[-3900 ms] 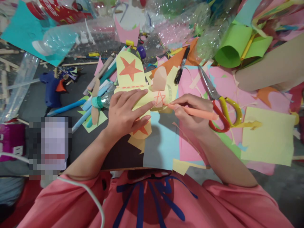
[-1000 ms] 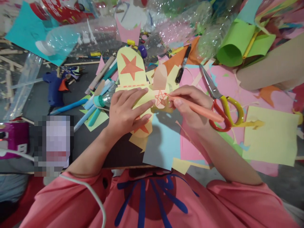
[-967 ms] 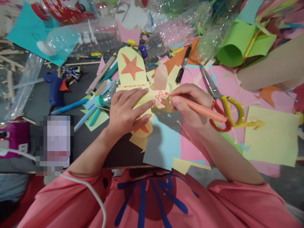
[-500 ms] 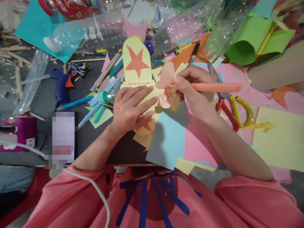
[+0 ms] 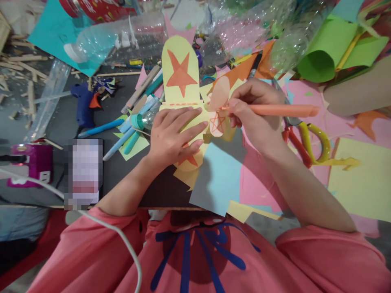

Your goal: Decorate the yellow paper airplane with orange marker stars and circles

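Note:
My left hand lies with fingers outstretched over a clear plastic bottle with a teal cap and yellow paper around it. Above the fingers a rounded yellow paper piece bears a coloured orange star; another star shows partly below the hand. In my right hand is an orange marker, its tip at the fold of a small pale paper piece. An outlined star is on the lower half of that piece. My right fingers are closed around the marker, and part of the bottle is hidden.
Several markers and a blue glue gun lie left. Scissors rest on paper at right, near another person's arm. Clear bottles lie behind. A phone and white cable are lower left.
The whole view has shifted slightly, so most things on the table appear a little farther right and higher. Both hands keep nearly the same pose, the marker still at the small paper's fold.

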`<state>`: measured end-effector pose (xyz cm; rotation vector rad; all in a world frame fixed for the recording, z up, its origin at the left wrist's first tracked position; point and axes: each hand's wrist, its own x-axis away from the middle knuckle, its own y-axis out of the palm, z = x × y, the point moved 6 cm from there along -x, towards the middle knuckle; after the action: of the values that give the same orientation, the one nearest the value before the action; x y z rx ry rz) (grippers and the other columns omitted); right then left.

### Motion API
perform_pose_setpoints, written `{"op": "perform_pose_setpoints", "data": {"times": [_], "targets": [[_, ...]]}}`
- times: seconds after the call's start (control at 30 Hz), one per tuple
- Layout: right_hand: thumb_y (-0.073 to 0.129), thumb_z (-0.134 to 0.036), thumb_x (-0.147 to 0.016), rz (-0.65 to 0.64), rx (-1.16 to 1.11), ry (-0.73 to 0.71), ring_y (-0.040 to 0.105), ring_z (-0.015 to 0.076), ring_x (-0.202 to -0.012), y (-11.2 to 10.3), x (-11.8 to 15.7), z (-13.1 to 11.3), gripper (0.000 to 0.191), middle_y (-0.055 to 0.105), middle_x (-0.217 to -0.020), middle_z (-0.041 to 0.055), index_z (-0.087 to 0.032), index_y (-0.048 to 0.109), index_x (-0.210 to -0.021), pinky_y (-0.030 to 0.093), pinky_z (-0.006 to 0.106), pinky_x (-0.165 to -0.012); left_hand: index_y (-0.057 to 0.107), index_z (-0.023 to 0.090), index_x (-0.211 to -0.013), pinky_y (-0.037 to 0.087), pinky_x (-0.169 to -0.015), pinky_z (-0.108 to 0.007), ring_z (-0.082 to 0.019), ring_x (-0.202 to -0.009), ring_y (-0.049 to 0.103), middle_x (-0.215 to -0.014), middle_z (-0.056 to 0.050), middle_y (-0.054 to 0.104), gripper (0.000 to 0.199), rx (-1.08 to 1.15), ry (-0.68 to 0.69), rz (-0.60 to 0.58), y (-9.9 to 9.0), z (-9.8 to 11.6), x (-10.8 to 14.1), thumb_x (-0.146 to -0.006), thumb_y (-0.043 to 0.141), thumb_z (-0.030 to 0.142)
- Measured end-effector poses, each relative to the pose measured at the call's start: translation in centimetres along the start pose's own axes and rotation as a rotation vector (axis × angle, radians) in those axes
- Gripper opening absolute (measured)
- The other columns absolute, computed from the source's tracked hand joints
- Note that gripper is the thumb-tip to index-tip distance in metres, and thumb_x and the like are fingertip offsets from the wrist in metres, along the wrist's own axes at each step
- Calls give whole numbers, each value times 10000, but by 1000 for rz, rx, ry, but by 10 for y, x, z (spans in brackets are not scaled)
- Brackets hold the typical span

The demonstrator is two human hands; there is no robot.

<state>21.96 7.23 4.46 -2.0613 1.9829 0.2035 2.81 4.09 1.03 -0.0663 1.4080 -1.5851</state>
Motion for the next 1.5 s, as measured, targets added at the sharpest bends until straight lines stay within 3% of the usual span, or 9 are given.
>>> {"op": "perform_pose_setpoints", "data": {"times": [0.13, 0.3, 0.5, 0.67, 0.83, 1.13, 1.5], "targets": [[679, -155, -828, -4, 5, -7, 485, 83, -455, 1, 0, -2, 183, 600, -611, -54, -236, 581, -696, 351, 263, -464, 681, 378, -1242, 469, -1076, -446, -239, -1291, 688, -1419, 14, 724, 436, -10, 4, -8, 1, -1, -1, -1074, 358, 618], [683, -181, -781, 7, -2, 38, 496, 83, -456, 1, -2, 0, 154, 603, -588, -56, -239, 589, -675, 349, 250, -453, 663, 363, -1276, 480, -1018, -389, -207, -1213, 733, -1369, 9, 757, 322, -96, 151, 154, -10, 9, -2, -1083, 451, 510], [772, -277, -756, 36, -18, 58, 489, 71, -409, 1, -3, -2, 241, 606, -553, -59, -244, 566, -634, 347, 241, -413, 676, 368, -1260, 468, -1086, -425, -229, -1290, 690, -1416, 24, 728, 398, -13, 29, 26, -1, 1, 0, -1080, 394, 584], [777, -234, -775, 88, -67, 62, 500, 87, -392, 0, -1, 2, 290, 591, -503, -67, -255, 531, -621, 344, 253, -405, 650, 403, -1268, 478, -1033, -424, -212, -1250, 708, -1377, 29, 751, 323, -37, 77, 113, -9, 7, -1, -1086, 424, 544], [805, -345, -836, 67, 33, 25, 441, 104, -429, 0, 1, 1, 427, 544, -505, -69, -267, 458, -599, 311, 287, -465, 666, 357, -1237, 495, -961, -411, -197, -1183, 726, -1314, 7, 778, 358, -182, 155, 147, -15, 16, -4, -1100, 377, 518], [672, -219, -822, 20, 133, -17, 406, 122, -468, 4, 3, -9, 336, 489, -529, -62, -276, 441, -585, 314, 307, -477, 657, 362, -1271, 472, -991, -402, -201, -1210, 714, -1343, -3, 766, 317, -122, 126, 128, -15, 14, -3, -1090, 433, 493], [732, -324, -863, 0, 152, -22, 476, 139, -507, 4, 5, -5, 376, 571, -538, -39, -267, 478, -591, 402, 308, -494, 680, 309, -1170, 492, -929, -386, -203, -1113, 751, -1235, -27, 808, 305, -164, 169, 205, -17, 20, -8, -1088, 434, 470]]}}
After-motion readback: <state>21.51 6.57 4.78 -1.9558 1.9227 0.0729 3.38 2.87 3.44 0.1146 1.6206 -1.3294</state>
